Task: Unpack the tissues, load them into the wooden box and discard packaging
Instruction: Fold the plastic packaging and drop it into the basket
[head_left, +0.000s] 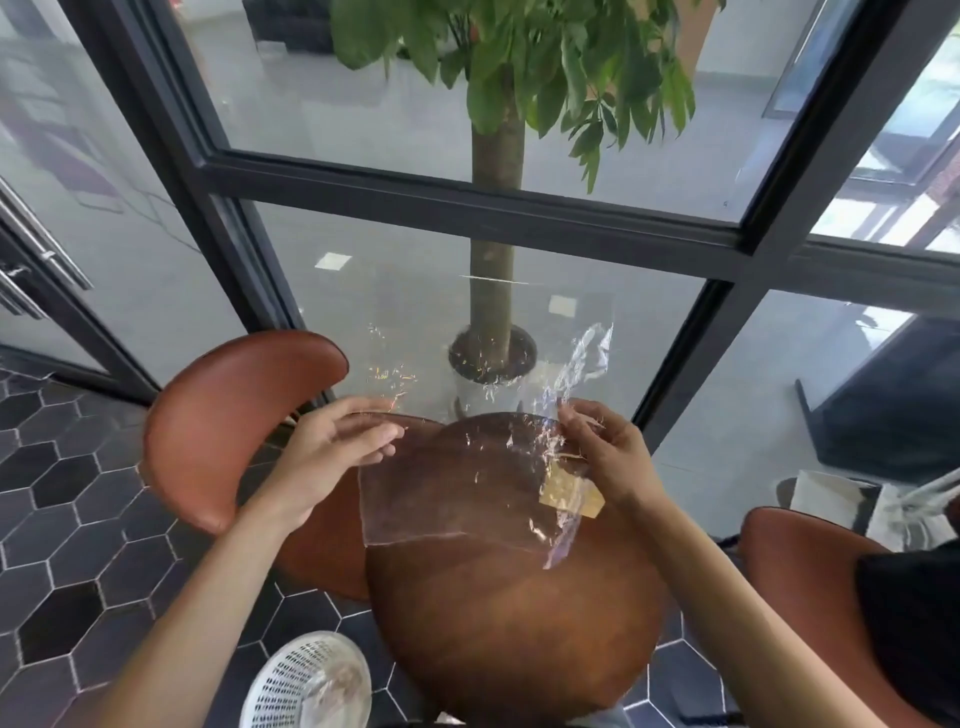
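A: Where is the packaging relative to the hands?

B: The clear plastic wrapper (467, 483) is held up above the round wooden table (514, 623), stretched between both hands. The right hand (608, 457) pinches its right edge between thumb and fingers, closed on the film. The left hand (332, 452) is at the wrapper's upper left edge with fingers spread and loose; whether it actually grips the film I cannot tell.

A: And the setting?

B: The table top is dark brown wood, bare under the wrapper. A brown leather chair (228, 431) stands to its left, another brown chair (810, 582) to the near right. A white perforated bin (311, 686) sits on the dark hexagon-tile floor (62, 582), near left of the table. Beyond the table is a potted tree (493, 260) against a black-framed glass wall (467, 202).

A: How does the wrapper look?

B: Transparent, crinkled, with glints along its creases, open and flat like a sheet. A yellowish label (571, 496) shows on it just below the right hand.
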